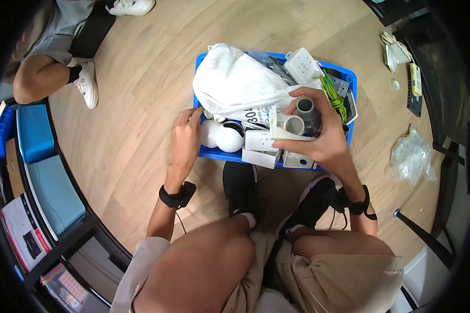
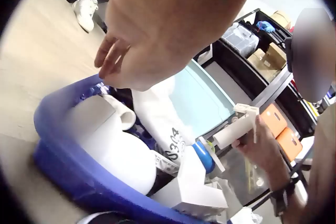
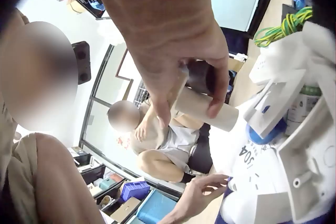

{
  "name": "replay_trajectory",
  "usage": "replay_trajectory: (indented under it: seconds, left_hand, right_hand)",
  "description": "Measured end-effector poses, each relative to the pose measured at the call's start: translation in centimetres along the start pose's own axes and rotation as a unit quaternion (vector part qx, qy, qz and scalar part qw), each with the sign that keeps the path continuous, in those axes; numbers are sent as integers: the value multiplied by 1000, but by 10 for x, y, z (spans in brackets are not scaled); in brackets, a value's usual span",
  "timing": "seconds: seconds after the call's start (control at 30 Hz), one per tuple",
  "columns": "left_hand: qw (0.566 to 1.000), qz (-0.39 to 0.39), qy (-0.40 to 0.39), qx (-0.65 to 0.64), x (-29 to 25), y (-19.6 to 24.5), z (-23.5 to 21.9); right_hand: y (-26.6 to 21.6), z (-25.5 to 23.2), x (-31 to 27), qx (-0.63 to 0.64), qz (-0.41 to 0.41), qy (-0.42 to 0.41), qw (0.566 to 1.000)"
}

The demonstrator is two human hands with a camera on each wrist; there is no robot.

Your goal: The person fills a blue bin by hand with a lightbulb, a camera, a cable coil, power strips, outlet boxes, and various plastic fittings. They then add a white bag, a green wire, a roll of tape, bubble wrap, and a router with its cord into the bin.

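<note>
A blue bin (image 1: 222, 155) on the floor holds a white cloth bag (image 1: 235, 83), a white round camera-like device (image 1: 228, 136), white socket plates (image 1: 259, 141) and green-yellow wire (image 1: 335, 97). Above its right part my right hand (image 1: 326, 135) grips a white bracket-like piece with a pale tube (image 3: 205, 109) and a dark grey cylinder (image 1: 308, 116), thumb and fingers on opposite sides. My left hand (image 1: 185, 138) is at the bin's left edge beside the round device, fingers relaxed, holding nothing; the left wrist view shows its fingers (image 2: 111, 58) over the rim.
Another person's leg and white shoes (image 1: 86, 86) are at the upper left. Shelves with blue boxes (image 1: 35, 133) stand at the left. Clear plastic wrap (image 1: 412, 155), a power strip (image 1: 415, 86) and cables lie on the floor at the right. My shoes (image 1: 240, 185) are below the bin.
</note>
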State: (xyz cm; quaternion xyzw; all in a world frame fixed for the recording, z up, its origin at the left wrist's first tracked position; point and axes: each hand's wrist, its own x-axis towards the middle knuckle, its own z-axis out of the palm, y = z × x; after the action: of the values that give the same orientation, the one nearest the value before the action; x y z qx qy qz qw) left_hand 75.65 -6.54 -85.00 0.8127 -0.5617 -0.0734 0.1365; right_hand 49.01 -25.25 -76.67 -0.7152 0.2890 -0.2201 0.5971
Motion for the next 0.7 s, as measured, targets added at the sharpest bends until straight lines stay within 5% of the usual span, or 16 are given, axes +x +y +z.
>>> replay_trajectory:
  seconds: [0.17, 0.27, 0.33, 0.43, 0.57, 0.63, 0.7]
  left_hand:
    - [995, -50, 63, -63, -9, 27, -40]
    - [955, -140, -82, -249, -12, 41, -65]
    - [943, -121, -90, -296, -15, 42, -57]
    - [921, -111, -104, -358, -23, 37, -32]
    - [908, -194, -59, -368, -29, 32, -9]
    - [945, -181, 58, -267, -31, 35, -7]
    - [957, -181, 94, -204, -31, 37, -9]
  right_hand:
    - [-1, 19, 14, -5, 46, -37, 998]
    - [10, 53, 29, -2, 25, -87, 996]
    - [22, 80, 38, -4, -40, -135, 990]
    - [45, 103, 45, -11, -11, -164, 986]
    - [64, 107, 43, -84, -78, -127, 985]
    - [52, 94, 42, -137, -62, -133, 980]
    - [40, 87, 39, -190, -47, -138, 971]
